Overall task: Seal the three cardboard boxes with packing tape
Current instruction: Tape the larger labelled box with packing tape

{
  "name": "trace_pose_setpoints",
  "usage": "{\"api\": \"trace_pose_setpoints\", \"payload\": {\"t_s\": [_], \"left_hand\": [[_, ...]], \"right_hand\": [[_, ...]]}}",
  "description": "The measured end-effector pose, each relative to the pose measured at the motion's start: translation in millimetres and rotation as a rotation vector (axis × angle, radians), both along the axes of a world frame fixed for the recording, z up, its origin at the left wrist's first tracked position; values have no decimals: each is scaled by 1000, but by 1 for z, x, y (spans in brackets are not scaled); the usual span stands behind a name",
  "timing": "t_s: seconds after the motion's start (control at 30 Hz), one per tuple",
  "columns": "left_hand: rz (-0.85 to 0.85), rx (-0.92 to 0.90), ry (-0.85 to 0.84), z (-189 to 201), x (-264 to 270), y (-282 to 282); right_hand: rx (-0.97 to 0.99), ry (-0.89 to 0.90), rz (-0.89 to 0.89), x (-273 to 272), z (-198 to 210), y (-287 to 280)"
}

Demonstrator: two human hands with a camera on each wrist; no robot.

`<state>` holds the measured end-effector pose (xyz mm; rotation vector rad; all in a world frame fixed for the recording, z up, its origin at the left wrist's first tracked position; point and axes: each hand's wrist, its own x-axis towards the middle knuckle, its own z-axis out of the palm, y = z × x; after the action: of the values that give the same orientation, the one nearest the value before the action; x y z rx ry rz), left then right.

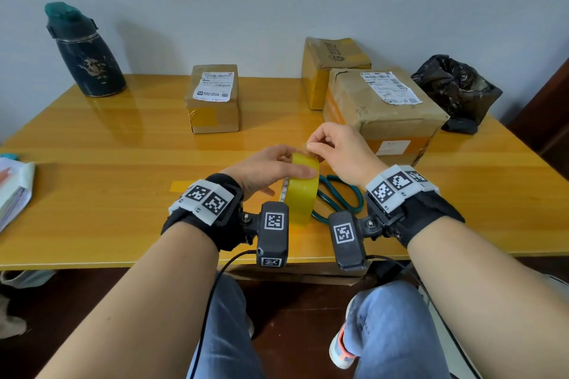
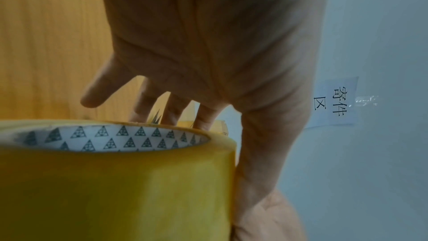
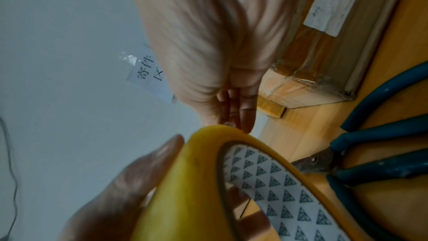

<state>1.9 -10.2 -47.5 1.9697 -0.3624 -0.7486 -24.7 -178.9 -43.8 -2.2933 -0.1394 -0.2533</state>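
Observation:
My left hand (image 1: pixel 294 163) holds a yellow roll of packing tape (image 1: pixel 303 194) upright on edge above the table's front, thumb on the near face and fingers over the far side. My right hand (image 1: pixel 312 148) pinches thumb and forefinger at the roll's top rim, where the tape end lies; the end itself is hard to make out. The right wrist view shows those fingertips (image 3: pixel 243 120) touching the roll (image 3: pixel 197 180). Three cardboard boxes stand beyond: a small one (image 1: pixel 212 98) at centre, a large one (image 1: pixel 385 111) on the right and another (image 1: pixel 332 61) behind it.
Teal-handled scissors (image 1: pixel 338 197) lie on the yellow table (image 1: pixel 107 163) just right of the roll. A dark bottle (image 1: pixel 84 52) stands back left, a black bag (image 1: pixel 455 86) back right, papers (image 1: pixel 14 191) at the left edge. A tape scrap (image 1: pixel 181 185) sticks to the table.

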Motion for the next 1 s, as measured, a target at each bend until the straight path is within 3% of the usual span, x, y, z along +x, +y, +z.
{"api": "trace_pose_setpoints", "payload": {"t_s": [0.13, 0.4, 0.77, 1.0], "left_hand": [[21, 0, 12, -1, 1, -1], [21, 27, 39, 0, 3, -4], [22, 2, -27, 1, 4, -11], [28, 84, -5, 6, 3, -17]], "right_hand": [[-47, -48, 6, 1, -1, 1], [136, -26, -45, -1, 1, 0], [90, -63, -51, -4, 10, -6], [77, -76, -89, -5, 12, -9]]}}
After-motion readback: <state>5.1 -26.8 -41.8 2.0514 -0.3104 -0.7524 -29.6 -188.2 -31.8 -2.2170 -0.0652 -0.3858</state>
